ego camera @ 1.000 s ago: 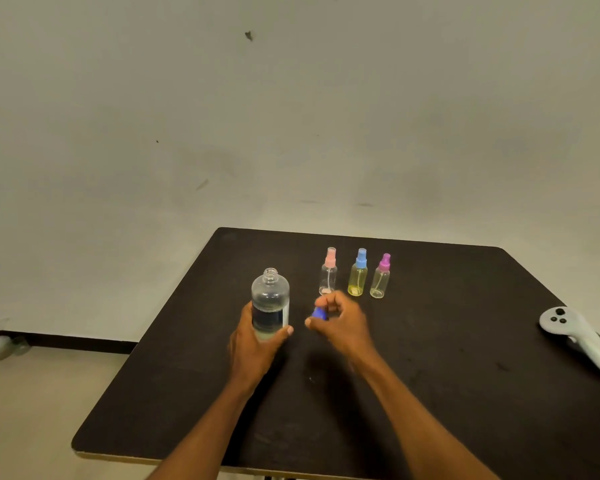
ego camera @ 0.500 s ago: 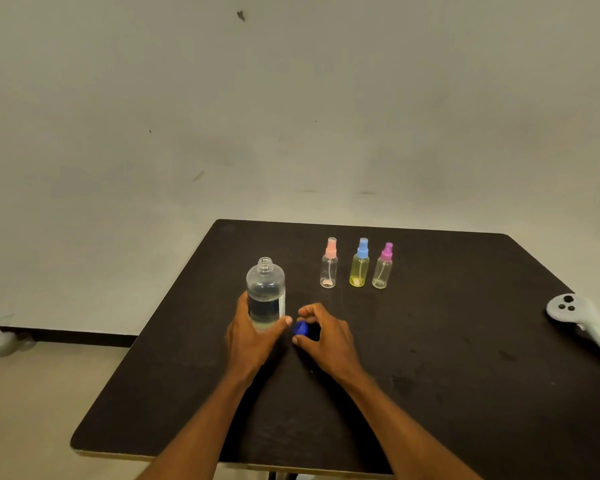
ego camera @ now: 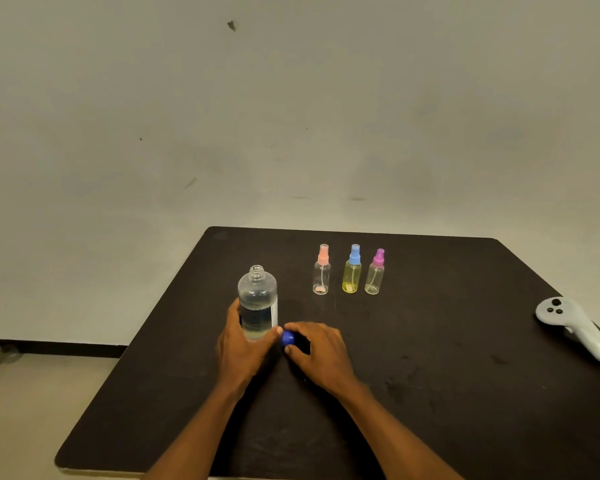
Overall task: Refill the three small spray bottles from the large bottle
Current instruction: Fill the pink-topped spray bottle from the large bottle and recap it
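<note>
While left hand [ego camera: 243, 348] grips the uncapped big bottle [ego camera: 257, 299] low on its body, upright on tabletop [ego camera: 430, 393], right hand [ego camera: 321, 355] pinches blue cap [ego camera: 287, 338] just beside the bottle base; cap touching tabletop or not, cannot tell. Behind, in a row, upright, tops on: pink sprayer [ego camera: 321, 271], blue sprayer [ego camera: 352, 271], purple sprayer [ego camera: 375, 273]. White controller [ego camera: 575, 327] lies far right.
</note>
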